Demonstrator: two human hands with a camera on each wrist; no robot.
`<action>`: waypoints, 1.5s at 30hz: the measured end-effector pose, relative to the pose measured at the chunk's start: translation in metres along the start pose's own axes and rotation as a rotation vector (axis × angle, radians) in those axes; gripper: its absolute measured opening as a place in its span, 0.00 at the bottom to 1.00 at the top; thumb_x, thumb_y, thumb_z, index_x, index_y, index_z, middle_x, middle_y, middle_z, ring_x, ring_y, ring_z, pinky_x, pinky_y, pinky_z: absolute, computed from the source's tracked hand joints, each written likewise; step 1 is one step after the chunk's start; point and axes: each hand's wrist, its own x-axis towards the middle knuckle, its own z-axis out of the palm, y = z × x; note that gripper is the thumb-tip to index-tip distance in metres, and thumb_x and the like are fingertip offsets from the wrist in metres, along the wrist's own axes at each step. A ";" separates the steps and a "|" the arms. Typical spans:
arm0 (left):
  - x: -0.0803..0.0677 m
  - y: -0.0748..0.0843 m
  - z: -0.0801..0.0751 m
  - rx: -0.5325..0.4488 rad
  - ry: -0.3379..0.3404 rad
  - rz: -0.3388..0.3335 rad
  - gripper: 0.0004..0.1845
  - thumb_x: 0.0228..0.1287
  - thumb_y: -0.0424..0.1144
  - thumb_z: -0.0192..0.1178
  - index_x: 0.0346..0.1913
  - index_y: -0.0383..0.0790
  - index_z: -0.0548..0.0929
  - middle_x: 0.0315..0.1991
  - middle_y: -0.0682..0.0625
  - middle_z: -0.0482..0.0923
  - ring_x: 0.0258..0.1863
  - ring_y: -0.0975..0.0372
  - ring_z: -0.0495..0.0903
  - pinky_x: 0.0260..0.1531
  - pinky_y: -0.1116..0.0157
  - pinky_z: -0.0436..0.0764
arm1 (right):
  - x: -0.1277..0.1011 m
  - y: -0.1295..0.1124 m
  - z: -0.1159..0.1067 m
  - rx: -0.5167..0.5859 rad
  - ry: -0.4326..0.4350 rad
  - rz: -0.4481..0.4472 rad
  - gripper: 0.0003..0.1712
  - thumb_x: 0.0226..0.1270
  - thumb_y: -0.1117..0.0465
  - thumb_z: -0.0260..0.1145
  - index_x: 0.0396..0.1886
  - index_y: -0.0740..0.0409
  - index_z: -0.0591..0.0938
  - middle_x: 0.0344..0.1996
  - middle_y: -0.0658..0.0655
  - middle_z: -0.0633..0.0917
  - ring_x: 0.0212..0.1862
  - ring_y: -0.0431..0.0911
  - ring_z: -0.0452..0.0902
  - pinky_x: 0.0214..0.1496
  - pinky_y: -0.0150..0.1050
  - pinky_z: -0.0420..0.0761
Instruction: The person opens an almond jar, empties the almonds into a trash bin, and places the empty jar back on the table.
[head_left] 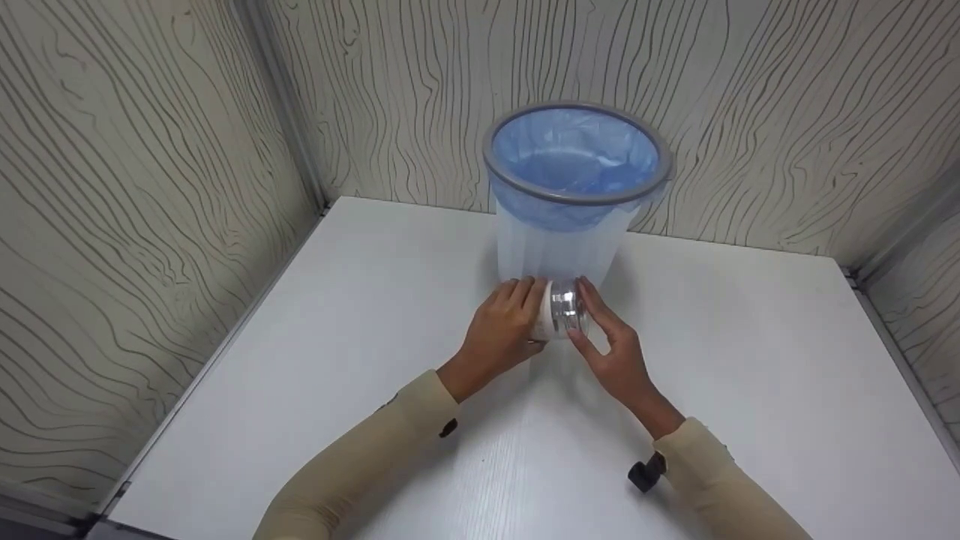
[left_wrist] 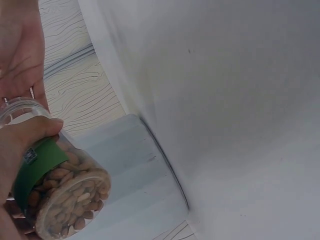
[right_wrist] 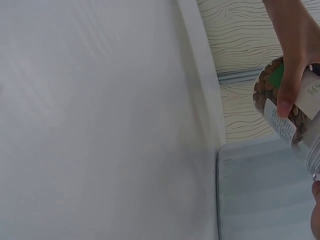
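Hands are meeting over a small clear jar [head_left: 561, 309] near the far edge of the tabletop [head_left: 360, 315], just in front of a translucent bin [head_left: 559, 240] lined with a blue bag [head_left: 574, 161]. From the head view I am seeing my left hand [head_left: 502, 330] wrapping its fingers round the jar's labelled body while my right hand [head_left: 611, 349] is cupping the clear end with thumb and fingers, probably so one hand braces while the other works that end. The left wrist view is showing the jar [left_wrist: 57, 187] lying tilted, packed with brown nuts, a green label band under the thumb, and the bin's ribbed wall [left_wrist: 135, 170] just beside it. The right wrist view is catching the left hand's fingers [right_wrist: 295, 60] pressing over the label of the jar [right_wrist: 287, 107], while my right hand is barely showing at the frame's edge.
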 end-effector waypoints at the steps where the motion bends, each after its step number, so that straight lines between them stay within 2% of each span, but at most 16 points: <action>1: 0.000 0.000 0.000 -0.001 -0.002 -0.001 0.50 0.41 0.55 0.81 0.67 0.34 0.73 0.58 0.44 0.80 0.55 0.54 0.81 0.60 0.61 0.79 | -0.001 0.005 0.001 -0.012 0.001 -0.005 0.38 0.68 0.73 0.66 0.76 0.68 0.64 0.75 0.66 0.64 0.76 0.57 0.58 0.75 0.32 0.59; 4: 0.000 0.000 0.000 -0.014 -0.001 -0.007 0.50 0.41 0.55 0.81 0.67 0.34 0.73 0.58 0.44 0.80 0.55 0.54 0.81 0.60 0.61 0.79 | -0.002 0.003 0.002 -0.017 0.012 0.027 0.37 0.69 0.71 0.66 0.76 0.67 0.64 0.76 0.64 0.64 0.76 0.55 0.59 0.75 0.30 0.59; 8: 0.000 -0.001 0.001 -0.025 0.005 -0.013 0.50 0.42 0.55 0.81 0.67 0.34 0.73 0.58 0.44 0.80 0.55 0.54 0.81 0.60 0.61 0.79 | 0.002 -0.018 0.003 -0.001 0.042 0.102 0.35 0.69 0.71 0.66 0.74 0.70 0.66 0.74 0.69 0.65 0.75 0.60 0.59 0.73 0.27 0.60; 13: -0.001 -0.001 0.001 -0.029 0.000 -0.018 0.50 0.42 0.55 0.81 0.68 0.34 0.73 0.58 0.43 0.80 0.55 0.54 0.81 0.61 0.60 0.79 | 0.004 -0.023 0.004 -0.016 0.062 0.129 0.34 0.69 0.70 0.66 0.73 0.70 0.67 0.74 0.68 0.66 0.75 0.60 0.60 0.72 0.24 0.60; 23: -0.001 -0.002 0.001 -0.028 -0.001 -0.026 0.50 0.43 0.55 0.80 0.68 0.34 0.73 0.58 0.43 0.80 0.55 0.53 0.81 0.60 0.60 0.79 | 0.000 0.010 0.009 -0.061 0.056 0.190 0.36 0.71 0.65 0.67 0.76 0.58 0.67 0.76 0.55 0.66 0.76 0.49 0.60 0.73 0.26 0.59; 25: -0.001 -0.002 0.000 -0.030 -0.004 -0.028 0.50 0.43 0.55 0.80 0.68 0.34 0.72 0.58 0.43 0.80 0.56 0.53 0.81 0.60 0.60 0.79 | 0.000 0.009 0.009 -0.062 0.056 0.184 0.36 0.71 0.65 0.67 0.76 0.58 0.67 0.75 0.55 0.66 0.76 0.49 0.60 0.73 0.26 0.60; 29: -0.001 -0.001 -0.001 -0.020 -0.013 -0.027 0.50 0.43 0.56 0.80 0.68 0.34 0.73 0.59 0.43 0.79 0.56 0.53 0.80 0.61 0.60 0.78 | 0.002 -0.003 0.008 -0.032 0.064 0.144 0.34 0.70 0.68 0.67 0.74 0.65 0.68 0.74 0.63 0.67 0.76 0.54 0.61 0.73 0.26 0.60; 32: 0.000 -0.001 -0.001 -0.011 -0.012 -0.024 0.50 0.43 0.56 0.80 0.67 0.34 0.73 0.59 0.43 0.80 0.56 0.53 0.81 0.61 0.60 0.78 | 0.004 -0.014 0.007 -0.015 0.066 0.087 0.33 0.69 0.71 0.67 0.72 0.71 0.68 0.72 0.70 0.67 0.74 0.60 0.62 0.73 0.26 0.60; 34: 0.000 -0.002 -0.001 -0.014 -0.008 -0.024 0.49 0.44 0.56 0.80 0.68 0.34 0.73 0.59 0.43 0.80 0.56 0.53 0.81 0.61 0.60 0.78 | 0.004 -0.014 0.006 -0.018 0.061 0.044 0.34 0.67 0.73 0.67 0.71 0.73 0.68 0.72 0.71 0.68 0.73 0.62 0.62 0.73 0.27 0.61; 41: 0.000 -0.002 0.001 -0.030 0.010 -0.022 0.49 0.44 0.55 0.79 0.67 0.34 0.73 0.58 0.43 0.80 0.55 0.53 0.81 0.61 0.60 0.78 | -0.001 0.022 0.004 -0.078 0.034 -0.067 0.39 0.65 0.74 0.68 0.75 0.63 0.68 0.74 0.61 0.67 0.74 0.54 0.63 0.74 0.32 0.62; 45: -0.001 -0.002 0.001 -0.024 0.010 -0.020 0.49 0.45 0.56 0.79 0.67 0.34 0.73 0.58 0.43 0.80 0.55 0.54 0.81 0.61 0.60 0.78 | -0.004 0.026 0.004 -0.088 0.036 -0.094 0.40 0.64 0.74 0.69 0.75 0.62 0.67 0.75 0.59 0.67 0.74 0.55 0.63 0.74 0.34 0.63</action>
